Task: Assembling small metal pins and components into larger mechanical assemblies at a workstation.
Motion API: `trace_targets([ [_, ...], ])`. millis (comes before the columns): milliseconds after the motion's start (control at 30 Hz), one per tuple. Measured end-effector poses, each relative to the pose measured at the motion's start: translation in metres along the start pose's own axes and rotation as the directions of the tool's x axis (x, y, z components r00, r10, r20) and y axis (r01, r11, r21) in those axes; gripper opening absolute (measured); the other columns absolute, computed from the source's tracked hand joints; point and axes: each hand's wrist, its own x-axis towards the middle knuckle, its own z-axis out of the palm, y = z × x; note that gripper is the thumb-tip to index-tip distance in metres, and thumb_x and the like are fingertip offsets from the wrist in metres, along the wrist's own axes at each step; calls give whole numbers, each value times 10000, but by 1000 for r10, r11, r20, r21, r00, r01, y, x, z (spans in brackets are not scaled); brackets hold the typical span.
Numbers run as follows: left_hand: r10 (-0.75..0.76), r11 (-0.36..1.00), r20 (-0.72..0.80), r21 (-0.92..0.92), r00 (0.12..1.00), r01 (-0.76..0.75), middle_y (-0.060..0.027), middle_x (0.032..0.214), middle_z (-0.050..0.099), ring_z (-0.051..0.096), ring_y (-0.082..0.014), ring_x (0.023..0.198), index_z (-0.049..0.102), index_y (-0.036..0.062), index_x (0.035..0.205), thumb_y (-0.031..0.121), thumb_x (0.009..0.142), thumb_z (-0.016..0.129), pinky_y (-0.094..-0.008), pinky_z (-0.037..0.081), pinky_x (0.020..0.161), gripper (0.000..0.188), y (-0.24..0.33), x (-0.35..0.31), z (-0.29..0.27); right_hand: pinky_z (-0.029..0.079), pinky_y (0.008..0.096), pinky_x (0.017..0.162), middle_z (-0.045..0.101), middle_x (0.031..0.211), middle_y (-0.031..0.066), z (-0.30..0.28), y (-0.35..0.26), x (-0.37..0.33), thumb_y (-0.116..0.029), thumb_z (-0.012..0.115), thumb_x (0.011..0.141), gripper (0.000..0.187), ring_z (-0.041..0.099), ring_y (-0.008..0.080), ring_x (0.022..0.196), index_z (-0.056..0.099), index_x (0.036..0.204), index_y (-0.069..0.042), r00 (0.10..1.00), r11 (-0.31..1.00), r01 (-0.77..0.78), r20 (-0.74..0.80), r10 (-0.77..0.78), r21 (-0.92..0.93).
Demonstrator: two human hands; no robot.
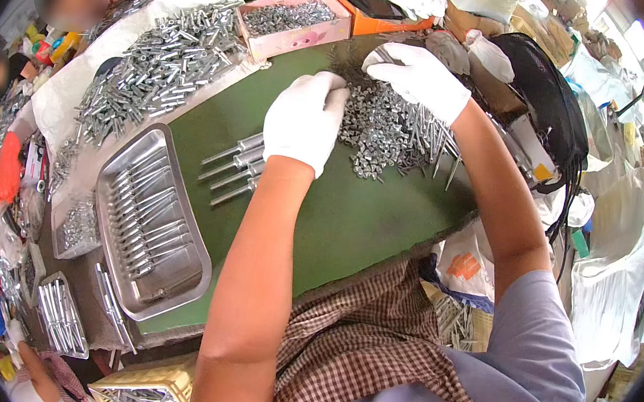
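My left hand [304, 121], in a white glove, is over the green tabletop [350, 231] with its fingers curled closed; whatever is in them is hidden. Beside its wrist, several metal rods with thicker sleeves [241, 163] lie side by side, partly covered by the hand and forearm. My right hand [423, 80], also gloved, is farther off to the right. It pinches a thin metal piece [384, 55] between thumb and fingers, too small to name. Below and between the hands spreads a heap of small metal nuts [372, 132], with long thin screws [429, 134] at its right side.
A steel tray [199, 286] at left holds a row of metal bolts with sleeves. Behind it lies a large pile of metal sleeves [164, 59]. A pink box [300, 40] of small parts and an orange bin [364, 23] stand at the back. A black bag [545, 91] sits at right.
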Motion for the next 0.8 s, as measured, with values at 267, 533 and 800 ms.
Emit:
trace_targets([
  [267,116,980,-164,-142,980,-140,-110,838,650,626,-252,762,669,71,909,205,833,685,-338,495,724,155,11,-2,4,307,183,477,521,733,-83,21,-35,-23,-202,628,911,152,411,3,575,657,1002,-85,983,909,-168,-2,183,380],
  [533,-85,920,118,-373,989,123,-124,856,657,629,-256,791,660,51,919,181,850,624,-344,494,746,152,9,-1,-1,486,337,753,645,865,136,17,-14,-26,-232,636,875,263,621,234,801,632,991,4,984,968,151,-64,-166,-200],
  [800,64,998,78,22,995,-66,-135,869,649,627,-298,832,650,70,891,177,835,616,-368,486,747,126,2,-3,1,502,406,799,663,925,174,12,4,-31,-382,592,884,365,625,366,871,657,1006,-44,985,830,141,-4,-170,-539],
])
